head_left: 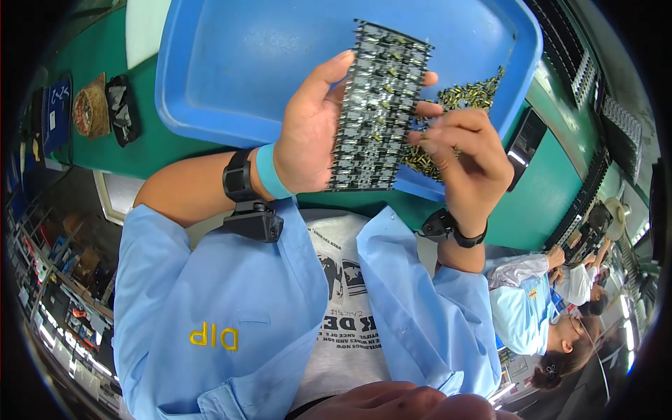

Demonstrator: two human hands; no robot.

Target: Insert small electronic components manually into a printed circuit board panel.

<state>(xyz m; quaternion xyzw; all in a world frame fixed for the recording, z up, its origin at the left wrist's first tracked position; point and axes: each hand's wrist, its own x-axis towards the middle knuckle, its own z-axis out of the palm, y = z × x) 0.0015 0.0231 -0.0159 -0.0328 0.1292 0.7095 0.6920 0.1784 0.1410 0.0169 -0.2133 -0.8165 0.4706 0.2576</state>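
My left hand (306,136) is wrapped around a circuit board panel (381,105), thumb on its left edge and fingertips showing past its right edge. The panel is black and densely covered with small silvery parts, plus a few yellowish ones. It is held up over the near side of a blue tray (210,70). At the panel's right edge, my right hand (472,157) has thumb and fingers pinched together; what is between them is too small to make out. Beneath and beside that hand, many small yellow-and-black components (469,96) lie heaped in the tray.
A green table (147,150) carries the tray. To its right lies a black, flat, phone-like object (526,143). On the left are a brown roll (89,108) and a black crumpled item (122,110). Racks (619,129) and a co-worker (525,301) are at the right.
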